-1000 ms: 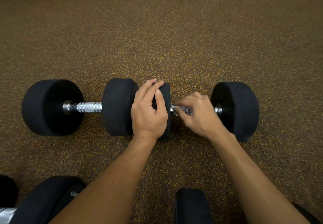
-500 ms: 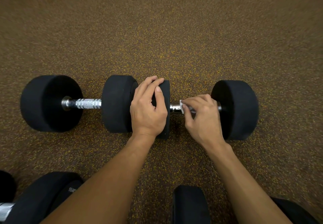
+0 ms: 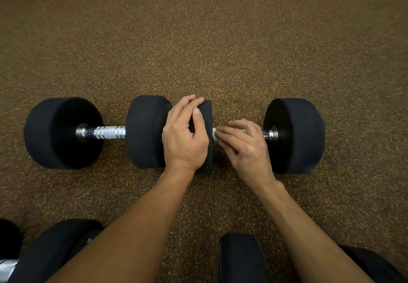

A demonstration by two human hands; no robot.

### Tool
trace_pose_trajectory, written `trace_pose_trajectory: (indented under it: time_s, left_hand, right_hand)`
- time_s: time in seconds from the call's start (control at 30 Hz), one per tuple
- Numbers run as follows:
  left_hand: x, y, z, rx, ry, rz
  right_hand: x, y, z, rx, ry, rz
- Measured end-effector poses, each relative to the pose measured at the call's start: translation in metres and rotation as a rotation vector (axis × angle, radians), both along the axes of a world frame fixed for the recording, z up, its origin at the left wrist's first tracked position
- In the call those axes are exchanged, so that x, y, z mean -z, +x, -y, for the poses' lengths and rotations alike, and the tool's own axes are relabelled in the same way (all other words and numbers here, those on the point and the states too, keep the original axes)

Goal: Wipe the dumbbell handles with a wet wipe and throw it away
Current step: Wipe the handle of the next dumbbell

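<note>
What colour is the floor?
The floor is brown with yellow speckles, clearest in the head view.

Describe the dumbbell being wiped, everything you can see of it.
The right dumbbell lies on the speckled brown floor, handle running left to right. Two thick round black heads, matte and rubbery-looking, are joined by a chrome handle, of which only the right end shows. The left hand grips its left head from above; the right hand covers the handle, holding a white wet wipe against it. The other dumbbell lies close on its left.
</note>
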State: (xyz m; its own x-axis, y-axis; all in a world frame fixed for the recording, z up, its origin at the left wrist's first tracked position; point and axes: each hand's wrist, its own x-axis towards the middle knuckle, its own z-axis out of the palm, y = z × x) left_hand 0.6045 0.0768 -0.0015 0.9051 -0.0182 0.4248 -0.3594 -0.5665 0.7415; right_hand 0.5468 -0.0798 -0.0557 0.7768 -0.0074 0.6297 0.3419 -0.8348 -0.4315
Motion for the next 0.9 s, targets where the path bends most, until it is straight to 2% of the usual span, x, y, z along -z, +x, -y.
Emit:
trace_pose_trajectory:
  time_s: [0.1,0.33,0.53,0.9]
  left_hand:
    - [0.000,0.001,-0.001,-0.004,0.004,-0.001]
    - [-0.001,0.000,0.000,0.000,0.004,-0.014]
    - [-0.001,0.001,0.000,0.000,-0.002,-0.009]
    - [-0.001,0.001,0.000,0.000,-0.008,-0.005]
  right_hand:
    - [0.002,0.000,0.001,-0.051,-0.046,0.062]
    - [0.004,-0.006,-0.007,0.021,-0.086,0.127]
    - [0.008,-0.010,-0.001,0.092,-0.074,0.129]
    - [0.008,-0.008,-0.007,0.100,-0.122,0.150]
